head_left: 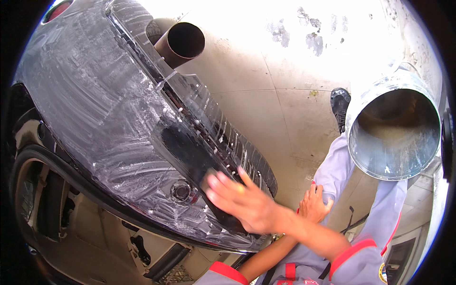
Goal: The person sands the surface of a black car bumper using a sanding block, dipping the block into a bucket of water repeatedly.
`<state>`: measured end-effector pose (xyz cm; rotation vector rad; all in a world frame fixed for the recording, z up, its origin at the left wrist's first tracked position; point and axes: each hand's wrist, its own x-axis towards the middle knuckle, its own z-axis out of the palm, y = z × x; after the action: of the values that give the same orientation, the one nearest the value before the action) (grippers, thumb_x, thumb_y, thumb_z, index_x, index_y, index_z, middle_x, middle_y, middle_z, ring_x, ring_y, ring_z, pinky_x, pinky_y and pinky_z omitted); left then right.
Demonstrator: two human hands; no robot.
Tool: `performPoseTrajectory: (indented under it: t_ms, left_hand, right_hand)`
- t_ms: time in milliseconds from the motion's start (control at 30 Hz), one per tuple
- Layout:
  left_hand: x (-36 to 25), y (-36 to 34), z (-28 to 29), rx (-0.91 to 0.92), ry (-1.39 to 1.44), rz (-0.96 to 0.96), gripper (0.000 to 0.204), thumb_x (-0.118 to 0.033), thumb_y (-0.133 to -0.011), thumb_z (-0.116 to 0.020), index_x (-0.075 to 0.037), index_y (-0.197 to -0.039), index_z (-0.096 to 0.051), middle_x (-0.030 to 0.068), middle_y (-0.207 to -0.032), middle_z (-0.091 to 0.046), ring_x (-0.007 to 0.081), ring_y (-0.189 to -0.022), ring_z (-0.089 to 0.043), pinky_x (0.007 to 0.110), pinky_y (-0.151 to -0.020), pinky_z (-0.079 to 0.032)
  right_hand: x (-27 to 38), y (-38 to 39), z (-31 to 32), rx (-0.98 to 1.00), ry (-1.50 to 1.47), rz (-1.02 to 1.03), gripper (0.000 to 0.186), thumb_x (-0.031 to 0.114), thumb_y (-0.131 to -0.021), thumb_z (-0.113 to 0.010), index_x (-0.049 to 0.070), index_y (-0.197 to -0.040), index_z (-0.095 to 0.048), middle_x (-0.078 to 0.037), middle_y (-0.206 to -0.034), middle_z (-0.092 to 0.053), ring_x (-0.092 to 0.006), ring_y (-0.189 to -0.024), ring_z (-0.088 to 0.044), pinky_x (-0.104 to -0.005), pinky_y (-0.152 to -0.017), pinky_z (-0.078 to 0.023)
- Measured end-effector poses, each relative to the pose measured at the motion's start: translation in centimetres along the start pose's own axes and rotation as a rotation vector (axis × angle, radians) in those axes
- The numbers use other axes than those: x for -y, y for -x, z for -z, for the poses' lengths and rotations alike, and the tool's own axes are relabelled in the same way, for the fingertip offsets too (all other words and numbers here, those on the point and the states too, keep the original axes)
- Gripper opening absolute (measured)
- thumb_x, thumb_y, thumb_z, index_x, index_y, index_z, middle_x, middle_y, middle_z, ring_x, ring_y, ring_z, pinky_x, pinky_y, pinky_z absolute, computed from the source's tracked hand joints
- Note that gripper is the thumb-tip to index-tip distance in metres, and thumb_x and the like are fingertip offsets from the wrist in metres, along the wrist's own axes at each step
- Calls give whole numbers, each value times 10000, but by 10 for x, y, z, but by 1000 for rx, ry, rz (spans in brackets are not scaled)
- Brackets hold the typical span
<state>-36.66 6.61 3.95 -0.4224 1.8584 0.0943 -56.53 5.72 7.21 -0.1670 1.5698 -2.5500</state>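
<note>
A vehicle bumper (104,99), dull grey with chalky white smears, fills the left half of the head view. My right hand (242,202) reaches across to a dark glossy strip (190,147) along its lower part. Its fingers are stretched out and blurred by motion; whether a thin thing lies under the fingertips I cannot make out. Near those fingers is a round recess (180,190) in the bumper. My left forearm passes beneath the right one, and my left hand (313,205) rests on my grey trouser leg at the knee, fingers apart.
A wide metal bucket (394,168) with murky residue stands in front of my legs on the right. An open-ended brown cylinder (166,47) is beyond the bumper's edge. Stained pale floor (251,71) lies between them. A dark-rimmed opening (28,156) shows vehicle parts at lower left.
</note>
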Motion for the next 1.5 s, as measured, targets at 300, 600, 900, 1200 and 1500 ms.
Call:
performPoseTrajectory:
  t_ms: [300, 600, 900, 1200, 1500]
  left_hand:
    - [-11, -3, -3, -26, -69, 12, 439, -354, -829, -680, -51, -1121, -555, 200, -1268, -564, 423, -1047, -611, 564, -825, -545]
    - [-2, -2, -2, 41, -13, 13, 464, -359, -823, -673, -54, -1148, -547, 204, -1293, -549, 425, -1032, -615, 582, -799, -545]
    - [-1, 1, -11, -45, -9, 12, 434, -350, -818, -681, -66, -1121, -555, 189, -1308, -557, 413, -1036, -620, 586, -803, -542]
    - [4, 0, -14, -161, -67, -150, 413, -336, -832, -671, -68, -1125, -555, 178, -1278, -566, 406, -1036, -616, 582, -794, -539]
    - [4, -5, -5, -22, -34, 25, 428, -350, -836, -671, -61, -1132, -560, 191, -1234, -573, 422, -1022, -615, 577, -806, -535]
  right_hand:
    - [-13, -69, 13, -15, 36, 125, 678, -23, -906, -450, 52, -1575, -372, -129, -1679, -285, -280, -1551, -281, -599, -1208, -223]
    - [6, 19, -2, 28, 6, -40, 653, -1, -873, -420, 55, -1520, -483, -120, -1609, -428, -242, -1520, -361, -526, -1254, -70]
    - [-13, -13, 0, -62, -41, 20, 662, -34, -873, -451, 50, -1529, -465, -126, -1638, -378, -265, -1540, -314, -563, -1233, -150]
    - [-20, -84, 18, -58, 70, 139, 674, -13, -889, -459, 30, -1558, -381, -154, -1652, -327, -324, -1534, -300, -574, -1194, -252]
    - [0, -22, 3, -35, 34, -33, 618, -40, -927, -457, 45, -1540, -441, -137, -1643, -364, -287, -1528, -335, -549, -1229, -175]
